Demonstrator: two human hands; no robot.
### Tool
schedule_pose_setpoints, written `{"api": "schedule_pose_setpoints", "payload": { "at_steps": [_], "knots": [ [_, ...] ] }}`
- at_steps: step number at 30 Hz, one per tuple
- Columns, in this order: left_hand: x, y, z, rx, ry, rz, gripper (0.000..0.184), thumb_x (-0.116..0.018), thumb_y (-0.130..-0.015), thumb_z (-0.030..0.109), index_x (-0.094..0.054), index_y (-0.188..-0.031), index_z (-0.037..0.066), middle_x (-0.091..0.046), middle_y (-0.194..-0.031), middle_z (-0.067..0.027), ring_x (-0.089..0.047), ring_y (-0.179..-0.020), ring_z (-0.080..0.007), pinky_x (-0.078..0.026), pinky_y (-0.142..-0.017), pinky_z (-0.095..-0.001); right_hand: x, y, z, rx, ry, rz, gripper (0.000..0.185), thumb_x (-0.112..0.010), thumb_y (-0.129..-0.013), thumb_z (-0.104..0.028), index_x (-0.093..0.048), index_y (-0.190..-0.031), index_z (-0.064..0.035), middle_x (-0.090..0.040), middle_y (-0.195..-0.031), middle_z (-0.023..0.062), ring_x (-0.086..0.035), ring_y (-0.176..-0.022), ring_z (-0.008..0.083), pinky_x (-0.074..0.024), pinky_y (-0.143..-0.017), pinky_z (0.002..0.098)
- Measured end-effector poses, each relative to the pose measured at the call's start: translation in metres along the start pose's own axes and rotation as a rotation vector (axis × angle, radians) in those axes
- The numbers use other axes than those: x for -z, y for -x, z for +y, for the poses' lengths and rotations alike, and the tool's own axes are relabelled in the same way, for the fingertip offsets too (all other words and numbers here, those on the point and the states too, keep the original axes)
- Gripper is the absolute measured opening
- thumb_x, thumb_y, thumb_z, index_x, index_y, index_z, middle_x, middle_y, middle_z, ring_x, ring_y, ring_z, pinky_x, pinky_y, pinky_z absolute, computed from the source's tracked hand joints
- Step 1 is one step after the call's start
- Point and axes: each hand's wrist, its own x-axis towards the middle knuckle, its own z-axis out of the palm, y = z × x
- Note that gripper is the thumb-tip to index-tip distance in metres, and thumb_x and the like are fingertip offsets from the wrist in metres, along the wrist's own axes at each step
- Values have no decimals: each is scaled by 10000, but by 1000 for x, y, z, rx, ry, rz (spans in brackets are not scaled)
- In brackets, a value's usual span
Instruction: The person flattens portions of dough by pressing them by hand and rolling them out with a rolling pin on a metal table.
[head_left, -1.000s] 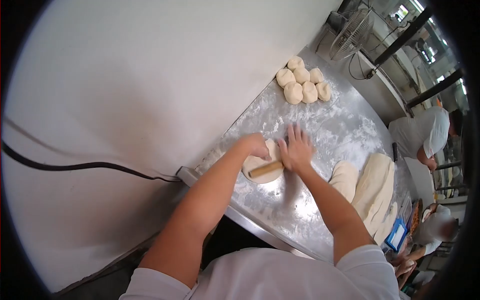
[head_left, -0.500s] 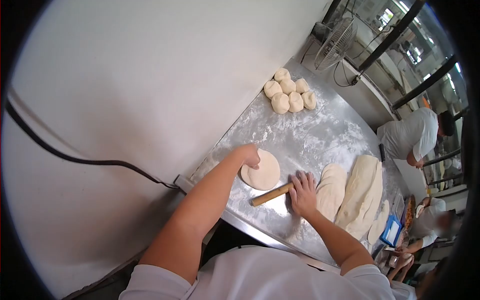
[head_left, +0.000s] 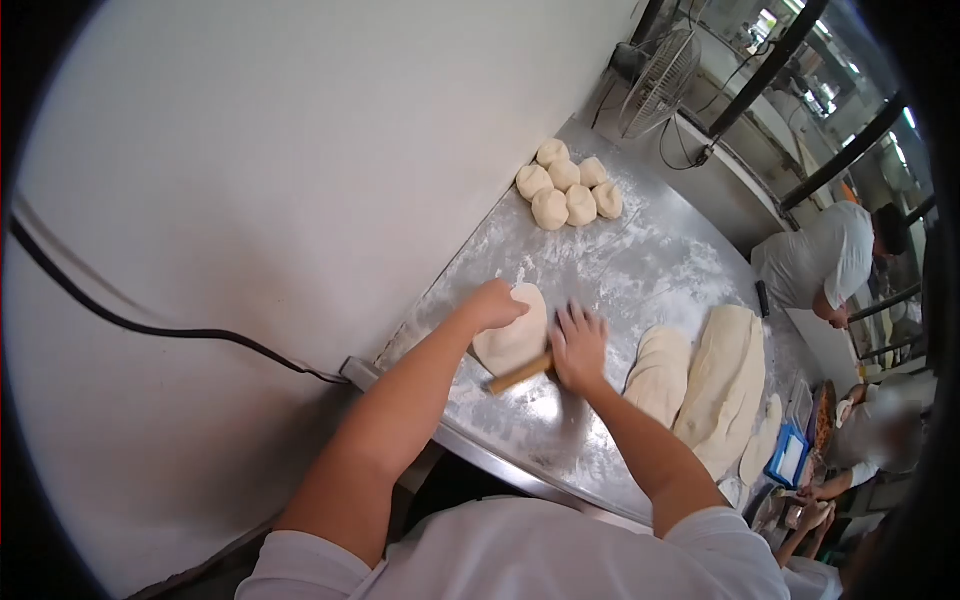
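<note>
A flat dough round (head_left: 512, 338) lies on the floured metal table (head_left: 500, 420) near the wall. My left hand (head_left: 499, 305) pinches its upper edge. The wooden rolling pin (head_left: 520, 374) touches the dough's lower right edge. Its far end runs under my right hand (head_left: 581, 345), which lies over it with the fingers stretched out and slightly blurred. Right of that hand are a stack of flattened dough (head_left: 659, 376) and a long thick slab of dough (head_left: 722, 385). Several dough balls (head_left: 565, 177) sit together at the table's far end.
A blue tray (head_left: 789, 455) and a thin dough piece (head_left: 762, 440) lie at the right. A fan (head_left: 661, 84) stands beyond the table. One person (head_left: 825, 255) bends over at the right, and other people work lower right. A black cable (head_left: 190, 333) hangs along the left wall.
Since half a second ago, my right hand and the rolling pin have moved up and left to the dough's edge. The round looks narrower, and my left hand still grips its upper edge.
</note>
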Motion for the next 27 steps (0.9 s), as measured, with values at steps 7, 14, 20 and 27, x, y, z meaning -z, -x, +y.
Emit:
{"api": "schedule_pose_setpoints", "payload": {
  "at_steps": [7,14,20,27],
  "knots": [
    [25,27,19,329,-15,-486,476,-888,-870,246,-767,-1205,-70,-788,-1109,-235,-777,-1039,-311,-610,-904,-444,23,53,23,118,-37,-52,542,-490,-1089,-354,-539,-1565,-100,-418,-1655,240,-311,-1538,533,-176,-1274,684],
    [34,26,27,118,-448,-184,545,-829,-892,457,-803,-1094,-48,-788,-1161,-249,-774,-1073,-353,-594,-946,-456,-16,-119,-37,-98,-32,36,710,-506,-1077,-428,-380,-1648,-25,-446,-1667,220,-402,-1519,424,-212,-1294,600],
    [22,2,-2,74,-213,-92,516,-837,-910,324,-745,-1221,-78,-760,-1237,-276,-757,-1120,-372,-597,-937,-476,-10,-47,-18,-35,-186,49,597,-525,-1070,-361,-503,-1570,-35,-513,-1607,228,-447,-1477,435,-212,-1281,634],
    [27,9,-5,266,159,-347,411,-810,-925,66,-704,-1273,-123,-734,-1267,-278,-739,-1124,-376,-600,-895,-523,21,100,19,95,-45,-27,563,-559,-1055,-312,-515,-1528,-11,-469,-1592,237,-315,-1540,519,-177,-1291,667]
  ]
}}
